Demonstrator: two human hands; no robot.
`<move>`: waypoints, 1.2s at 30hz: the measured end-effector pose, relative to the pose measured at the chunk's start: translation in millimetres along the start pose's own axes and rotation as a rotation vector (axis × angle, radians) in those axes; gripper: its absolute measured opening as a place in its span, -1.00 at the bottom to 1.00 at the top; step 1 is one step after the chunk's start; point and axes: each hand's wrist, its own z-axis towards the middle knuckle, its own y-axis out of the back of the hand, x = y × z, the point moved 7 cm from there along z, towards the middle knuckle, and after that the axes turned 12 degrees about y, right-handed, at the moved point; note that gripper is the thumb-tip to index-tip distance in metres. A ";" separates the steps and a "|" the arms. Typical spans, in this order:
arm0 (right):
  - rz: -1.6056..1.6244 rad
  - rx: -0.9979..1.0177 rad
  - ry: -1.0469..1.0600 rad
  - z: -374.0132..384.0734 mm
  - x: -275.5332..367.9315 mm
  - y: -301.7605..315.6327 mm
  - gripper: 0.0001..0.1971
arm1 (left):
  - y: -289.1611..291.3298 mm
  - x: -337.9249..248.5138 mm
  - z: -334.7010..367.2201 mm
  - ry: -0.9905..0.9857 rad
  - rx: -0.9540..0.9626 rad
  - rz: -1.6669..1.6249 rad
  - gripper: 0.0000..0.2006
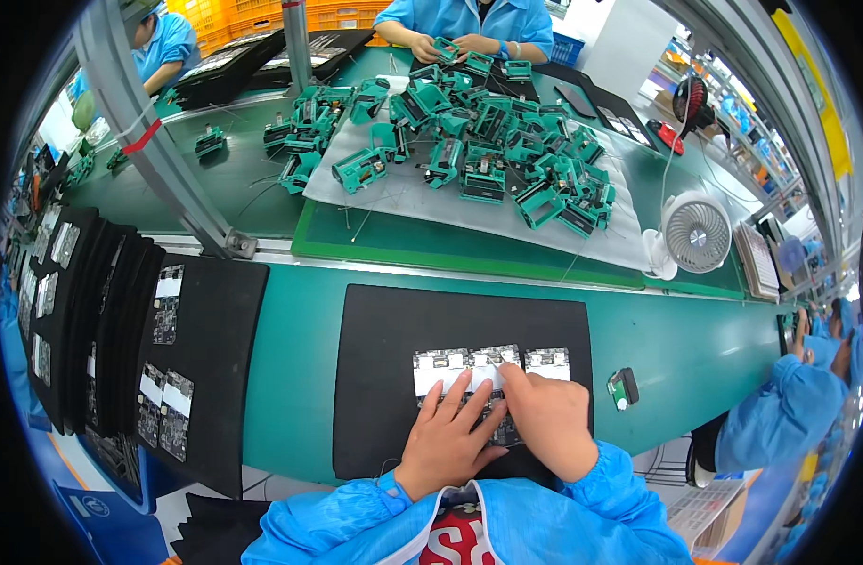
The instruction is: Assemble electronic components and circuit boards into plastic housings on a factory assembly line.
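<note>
Near the middle of the black mat (384, 325), three circuit boards (547, 364) lie in a row. The left hand (455, 438) has its fingers spread apart, over the left board (441, 362) and the middle board (491, 357). The right hand (549, 419) is curled above the mat, its fingertips at the middle board's upper part; whether they clamp something, one cannot tell.

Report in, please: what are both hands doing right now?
Left hand spread over circuit boards on black mat. Right hand curled at middle board, grip hidden. In the way: left fingers partly cover boards.
</note>
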 end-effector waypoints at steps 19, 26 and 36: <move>0.177 -0.068 0.107 31.7 41.4 -4.4 -0.89 | 36.3 33.4 -29.0 0.079 -0.053 -0.024 -0.42; 0.181 -0.117 0.123 36.2 45.8 -10.0 -0.91 | 35.0 35.2 -29.5 0.084 -0.060 -0.021 -0.44; 0.219 -0.063 0.148 39.0 49.7 -13.2 -0.78 | 38.4 35.7 -28.5 0.092 -0.059 -0.026 -0.45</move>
